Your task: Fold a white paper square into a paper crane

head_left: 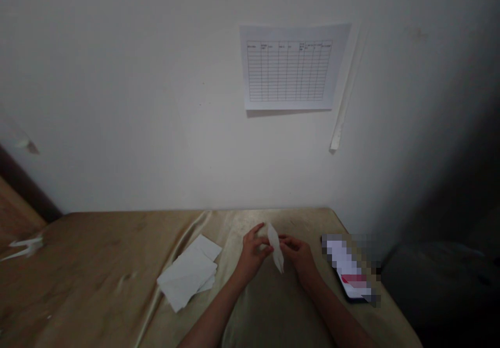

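A small folded white paper stands on edge between both of my hands, just above the tan-covered table. My left hand pinches its left side with the fingers curled. My right hand grips the right side, fingers closed on the paper. A loose stack of white paper sheets lies on the table to the left of my left forearm.
A phone with a lit screen lies at the table's right edge. A printed grid sheet hangs on the white wall, with a white strip beside it. The floor to the right is dark.
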Demonstrator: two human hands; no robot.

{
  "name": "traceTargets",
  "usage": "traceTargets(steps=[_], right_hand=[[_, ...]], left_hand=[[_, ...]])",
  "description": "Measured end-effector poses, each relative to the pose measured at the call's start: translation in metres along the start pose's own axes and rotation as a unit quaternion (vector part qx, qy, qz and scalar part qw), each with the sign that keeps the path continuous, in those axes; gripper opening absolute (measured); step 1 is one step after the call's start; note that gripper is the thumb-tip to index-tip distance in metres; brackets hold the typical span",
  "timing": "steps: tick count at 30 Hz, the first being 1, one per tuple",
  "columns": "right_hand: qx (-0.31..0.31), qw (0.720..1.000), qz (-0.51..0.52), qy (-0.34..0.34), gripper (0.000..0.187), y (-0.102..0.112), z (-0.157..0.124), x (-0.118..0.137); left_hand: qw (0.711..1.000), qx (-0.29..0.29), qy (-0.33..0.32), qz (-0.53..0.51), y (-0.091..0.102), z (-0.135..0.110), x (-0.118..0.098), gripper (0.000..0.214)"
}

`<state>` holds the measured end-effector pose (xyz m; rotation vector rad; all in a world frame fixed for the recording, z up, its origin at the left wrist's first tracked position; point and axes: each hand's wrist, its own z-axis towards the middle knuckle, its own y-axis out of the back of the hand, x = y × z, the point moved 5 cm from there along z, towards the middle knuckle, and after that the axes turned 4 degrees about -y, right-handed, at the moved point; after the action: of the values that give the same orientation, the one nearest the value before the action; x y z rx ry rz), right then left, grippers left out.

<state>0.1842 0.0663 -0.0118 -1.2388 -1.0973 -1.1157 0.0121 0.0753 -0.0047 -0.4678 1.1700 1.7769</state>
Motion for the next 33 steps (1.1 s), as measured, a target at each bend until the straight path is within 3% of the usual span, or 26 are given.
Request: traceTargets(steps=[7,12,20,30,33], right_hand=[[-0.06,0.986,-0.142,0.07,0.029,0.008,0.006,-0.01],[-0.061,0.975,-0.188,0.103,0.028,0.007,0.004,-0.006],[-0.078,0.966,-0.218,0.111,0.025,0.011,0.006,-0.007],[-0.063,0.977,-0.178,0.096,0.023,0.009,0.01,-0.019],[-0.068,0.97,-0.209,0.099,0.02,0.007,0.009,-0.018]], left_hand=[[0.998,-0.02,0.033,0.043,0.003,0.001,-0.001,0.003],[0.997,-0.027,0.036,0.062,0.004,0.0,0.0,0.002],[0.994,-0.036,0.035,0.096,0.007,-0.001,-0.006,0.003],[0.986,-0.007,0.061,0.156,0.002,-0.001,-0.008,0.003],[0.982,0.012,0.073,0.172,-0.001,-0.003,-0.005,0.004]])
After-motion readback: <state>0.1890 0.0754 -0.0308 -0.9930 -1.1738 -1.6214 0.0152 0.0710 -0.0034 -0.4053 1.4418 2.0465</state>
